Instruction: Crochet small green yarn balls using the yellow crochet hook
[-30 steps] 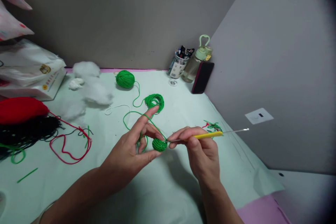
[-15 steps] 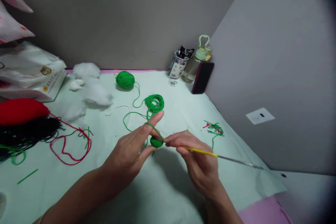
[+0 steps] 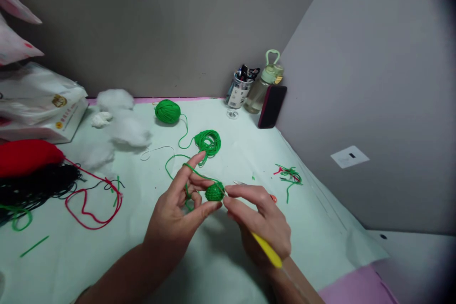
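My left hand pinches a small green crochet piece between thumb and fingers. Green working yarn runs over its raised index finger. In my right hand is a crochet hook with a yellow grip, its tip against the right edge of the piece. The hook's back end slants down toward the bottom of the view. Beyond the hands lie a loose coil of green yarn and a green yarn ball, joined by a strand.
White stuffing sits at the back left, near red yarn, black yarn and a white box. A pen cup, a bottle and a phone stand at the back. Yarn scraps lie right.
My right hand has turned, so the hook's yellow grip now points down instead of rightward. The left hand has rolled, showing more of the crochet piece. The view has shifted slightly.
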Action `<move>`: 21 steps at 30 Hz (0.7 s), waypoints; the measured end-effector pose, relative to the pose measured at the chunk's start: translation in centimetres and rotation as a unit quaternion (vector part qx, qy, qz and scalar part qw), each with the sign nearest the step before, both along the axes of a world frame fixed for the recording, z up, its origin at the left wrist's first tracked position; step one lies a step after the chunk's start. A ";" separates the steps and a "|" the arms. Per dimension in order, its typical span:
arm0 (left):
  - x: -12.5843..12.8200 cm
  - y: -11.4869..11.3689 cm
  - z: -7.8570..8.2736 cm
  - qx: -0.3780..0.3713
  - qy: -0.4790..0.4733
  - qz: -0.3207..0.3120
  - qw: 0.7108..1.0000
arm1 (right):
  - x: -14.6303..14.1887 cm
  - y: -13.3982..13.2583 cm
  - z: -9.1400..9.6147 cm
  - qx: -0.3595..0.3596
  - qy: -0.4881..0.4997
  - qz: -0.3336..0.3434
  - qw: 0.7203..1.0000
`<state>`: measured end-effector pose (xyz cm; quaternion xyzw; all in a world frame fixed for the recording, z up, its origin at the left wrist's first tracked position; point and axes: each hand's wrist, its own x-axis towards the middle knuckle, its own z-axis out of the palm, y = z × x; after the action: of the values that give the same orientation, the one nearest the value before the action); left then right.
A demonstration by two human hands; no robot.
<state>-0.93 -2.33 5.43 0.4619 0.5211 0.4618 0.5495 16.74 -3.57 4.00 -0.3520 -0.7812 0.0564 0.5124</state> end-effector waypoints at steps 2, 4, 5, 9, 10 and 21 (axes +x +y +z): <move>0.3 -0.4 0.0 -0.023 -0.046 0.003 0.999 | 0.0 -0.4 -0.2 0.044 -0.065 -0.043 0.996; 0.4 -0.7 0.1 -0.037 -0.098 -0.014 0.994 | 0.2 -0.8 -0.3 0.059 -0.096 -0.060 0.992; 0.4 -0.7 0.2 -0.044 -0.131 -0.029 0.990 | 0.3 -1.0 -0.3 0.066 -0.100 -0.061 0.991; 0.3 -0.4 0.5 -0.089 -0.270 -0.087 0.955 | 0.5 -1.2 -0.6 0.076 -0.070 -0.049 0.993; 0.2 -0.3 0.5 -0.103 -0.299 -0.099 0.943 | 0.5 -1.1 -0.8 0.066 -0.046 -0.045 0.996; -0.4 0.7 0.2 -0.150 -0.367 -0.150 0.906 | -0.8 0.0 1.1 -0.150 0.196 0.068 0.967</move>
<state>-1.36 -1.68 5.64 0.2444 0.2700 0.4274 0.8275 15.92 -3.56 5.12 -0.3526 -0.6704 0.2757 0.5918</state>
